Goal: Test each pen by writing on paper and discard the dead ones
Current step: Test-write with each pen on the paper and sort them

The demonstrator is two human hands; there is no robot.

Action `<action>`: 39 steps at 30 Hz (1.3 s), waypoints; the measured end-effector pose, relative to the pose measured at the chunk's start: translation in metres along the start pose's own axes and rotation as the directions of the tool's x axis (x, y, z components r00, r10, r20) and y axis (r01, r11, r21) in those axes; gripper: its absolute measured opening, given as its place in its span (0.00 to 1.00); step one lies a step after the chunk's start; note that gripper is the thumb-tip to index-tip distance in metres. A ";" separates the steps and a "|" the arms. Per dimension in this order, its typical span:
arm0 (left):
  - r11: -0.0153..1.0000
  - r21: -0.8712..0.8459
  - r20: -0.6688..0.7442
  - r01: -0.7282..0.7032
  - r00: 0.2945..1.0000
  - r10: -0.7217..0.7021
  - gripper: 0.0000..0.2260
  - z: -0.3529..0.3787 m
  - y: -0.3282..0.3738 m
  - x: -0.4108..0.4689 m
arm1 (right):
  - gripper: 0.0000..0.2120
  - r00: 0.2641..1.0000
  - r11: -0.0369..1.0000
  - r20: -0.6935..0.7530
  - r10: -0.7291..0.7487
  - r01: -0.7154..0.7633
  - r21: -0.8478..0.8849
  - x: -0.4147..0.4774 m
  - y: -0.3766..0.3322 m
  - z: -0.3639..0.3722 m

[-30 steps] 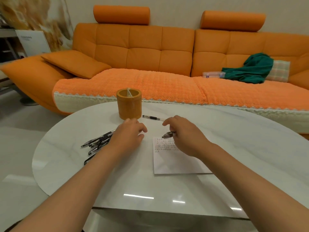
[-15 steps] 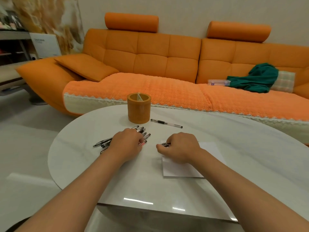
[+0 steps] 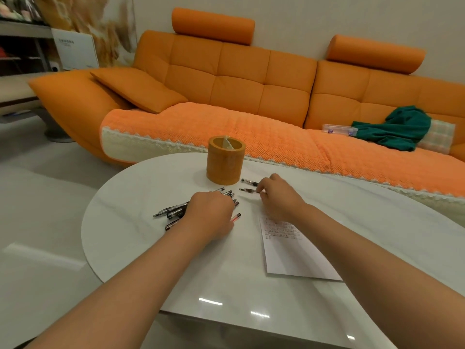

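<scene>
The pen has come off the paper, up toward the orange holder | our right hand pinches it at the fingertips, low over the white table, just beside a lone pen | our left hand lies over the pen pile, whether it grips any we cannot tell | orange sofa behind.

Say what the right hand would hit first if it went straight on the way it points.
Probably the loose pen lying just past its fingers. The right hand, pinching a second pen, points up-left toward the cup, which stands behind that pen. Depth is unclear.
</scene>
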State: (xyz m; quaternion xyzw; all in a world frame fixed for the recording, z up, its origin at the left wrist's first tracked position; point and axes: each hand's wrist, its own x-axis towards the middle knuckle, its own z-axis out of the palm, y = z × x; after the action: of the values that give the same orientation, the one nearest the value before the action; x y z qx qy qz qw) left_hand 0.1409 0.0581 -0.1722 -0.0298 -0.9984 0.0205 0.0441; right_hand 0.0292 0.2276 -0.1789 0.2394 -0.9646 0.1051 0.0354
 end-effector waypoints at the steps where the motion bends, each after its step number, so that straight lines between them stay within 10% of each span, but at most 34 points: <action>1: 1.000 0.006 -0.003 -0.005 1.000 0.005 0.09 0.000 0.000 0.001 | 0.12 1.000 1.000 -0.007 -0.003 0.003 -0.005 0.007 0.001 0.001; 13: 0.967 -0.247 0.058 0.061 0.997 -0.048 0.10 -0.008 -0.004 -0.003 | 0.17 0.994 0.976 -0.070 -0.086 0.069 -0.208 0.015 0.016 0.014; 21: 0.894 -0.444 -0.010 0.053 0.998 -0.064 0.07 -0.017 0.012 -0.008 | 0.29 0.980 0.963 -0.038 -0.196 0.199 0.180 -0.033 -0.014 -0.021; 39: 0.930 -0.368 0.080 0.021 0.997 0.010 0.11 -0.021 0.035 0.002 | 0.09 0.993 0.971 -0.102 -0.060 0.082 0.226 -0.103 0.056 -0.040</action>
State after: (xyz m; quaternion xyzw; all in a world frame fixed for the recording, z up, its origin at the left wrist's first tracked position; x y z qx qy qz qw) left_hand 0.1424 0.0937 -0.1528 -0.0339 -0.9855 -0.1660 -0.0023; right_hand 0.0941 0.3316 -0.1629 0.2709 -0.9340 0.2261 0.0568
